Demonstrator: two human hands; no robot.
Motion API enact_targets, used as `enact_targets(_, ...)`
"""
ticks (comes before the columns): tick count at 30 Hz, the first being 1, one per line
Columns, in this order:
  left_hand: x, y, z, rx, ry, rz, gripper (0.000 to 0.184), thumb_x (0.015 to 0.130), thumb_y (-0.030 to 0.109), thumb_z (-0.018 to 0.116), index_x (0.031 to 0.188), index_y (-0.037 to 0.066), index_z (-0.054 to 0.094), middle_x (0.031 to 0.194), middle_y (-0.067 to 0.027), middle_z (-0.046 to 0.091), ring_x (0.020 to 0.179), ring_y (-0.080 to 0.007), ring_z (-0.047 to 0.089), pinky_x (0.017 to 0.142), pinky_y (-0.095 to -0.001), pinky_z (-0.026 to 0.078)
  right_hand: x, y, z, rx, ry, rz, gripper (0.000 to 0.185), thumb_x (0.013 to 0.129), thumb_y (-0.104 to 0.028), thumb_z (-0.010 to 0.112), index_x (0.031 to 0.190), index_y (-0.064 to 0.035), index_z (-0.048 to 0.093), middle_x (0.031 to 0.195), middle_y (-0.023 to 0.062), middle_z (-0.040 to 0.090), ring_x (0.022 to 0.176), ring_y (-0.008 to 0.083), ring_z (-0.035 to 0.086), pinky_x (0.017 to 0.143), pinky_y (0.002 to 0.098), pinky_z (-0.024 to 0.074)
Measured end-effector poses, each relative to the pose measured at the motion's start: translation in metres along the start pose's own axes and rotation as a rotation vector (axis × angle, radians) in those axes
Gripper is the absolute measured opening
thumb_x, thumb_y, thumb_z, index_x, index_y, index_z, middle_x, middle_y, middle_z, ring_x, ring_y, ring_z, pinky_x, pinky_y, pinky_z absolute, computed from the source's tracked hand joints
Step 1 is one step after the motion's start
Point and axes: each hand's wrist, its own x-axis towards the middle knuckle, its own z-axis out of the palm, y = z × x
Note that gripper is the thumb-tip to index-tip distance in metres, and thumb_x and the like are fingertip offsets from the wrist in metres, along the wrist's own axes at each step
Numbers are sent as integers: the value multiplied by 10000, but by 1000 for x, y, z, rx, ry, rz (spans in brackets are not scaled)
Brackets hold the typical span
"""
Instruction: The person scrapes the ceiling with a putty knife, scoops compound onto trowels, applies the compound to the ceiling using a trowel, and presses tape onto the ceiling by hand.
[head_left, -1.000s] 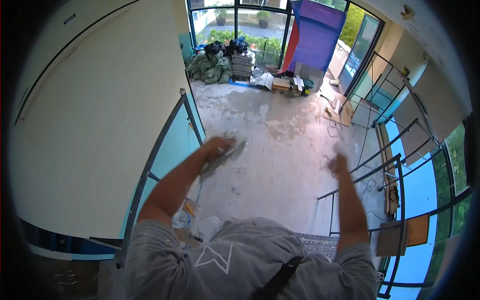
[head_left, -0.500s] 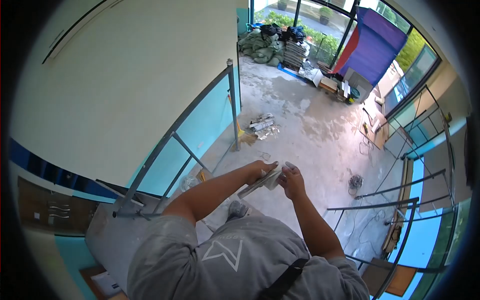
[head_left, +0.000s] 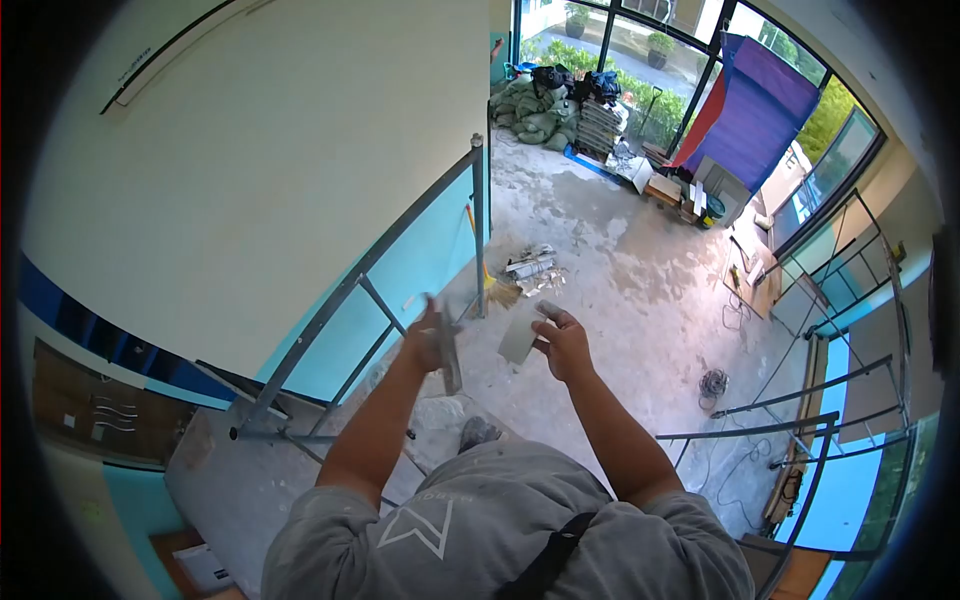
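A flat, narrow grey tool (head_left: 451,362) is gripped in my left hand (head_left: 426,340), tilted steeply, its fingers wrapped round it and slightly blurred. My right hand (head_left: 565,346) pinches a pale, flat, roughly rectangular blade-like piece (head_left: 518,336) by its upper edge. The two held things are apart, with a short gap between them. Both hands are in front of my grey shirt, high over the floor. Whether any material sits on either tool is too small to tell.
Scaffold rails (head_left: 365,268) rise at the left, with more metal frames (head_left: 790,427) at the right. Below are a broom (head_left: 502,291), scraps (head_left: 532,264) and a coiled cable (head_left: 713,383). Green sacks (head_left: 535,112) and boards lie by the windows.
My hands came together at the tools half a second ago and are now apart, each holding one. Since the first frame the view has swung left, and my right hand has moved inward.
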Motion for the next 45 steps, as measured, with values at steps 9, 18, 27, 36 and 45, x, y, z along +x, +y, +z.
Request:
enact_targets(9,-69,-12,-79,-322,-135,-41,478,949,436,498,1224,47,529,1203,-133,593,1090,-290,580,984,-469,435,-12,-10,23,-93,-70,-49,561,803,-10,610,1323,64,414,1124,181,595,976,237,632,837,362,548)
enact_targets(18,-158,45,38,1347,-30,1381,226,759,31,648,985,48,640,896,-94,666,876,-285,625,794,-398,488,-10,-13,58,-550,-161,-146,555,790,-24,647,1319,-31,479,1110,112,601,793,132,636,691,264,510)
enact_targets(27,-162,61,58,1744,-211,1465,339,669,28,696,1002,81,657,995,-68,644,947,-268,563,868,-406,445,-4,-3,82,-713,-267,-245,559,779,24,648,1312,-32,490,1236,76,525,770,79,601,656,216,492)
enact_targets(36,-156,68,63,1790,-216,1412,317,689,38,651,1000,97,643,970,-63,631,899,-261,553,795,-419,434,6,6,86,-893,-262,-303,591,759,-29,670,1312,3,463,1293,173,483,775,161,638,695,279,526)
enact_targets(45,-161,83,39,1773,15,1402,260,711,22,607,955,103,644,910,-48,628,852,-249,557,811,-404,405,10,-6,95,-919,-223,-336,585,787,-10,645,1324,47,420,1315,157,454,787,144,642,675,255,528)
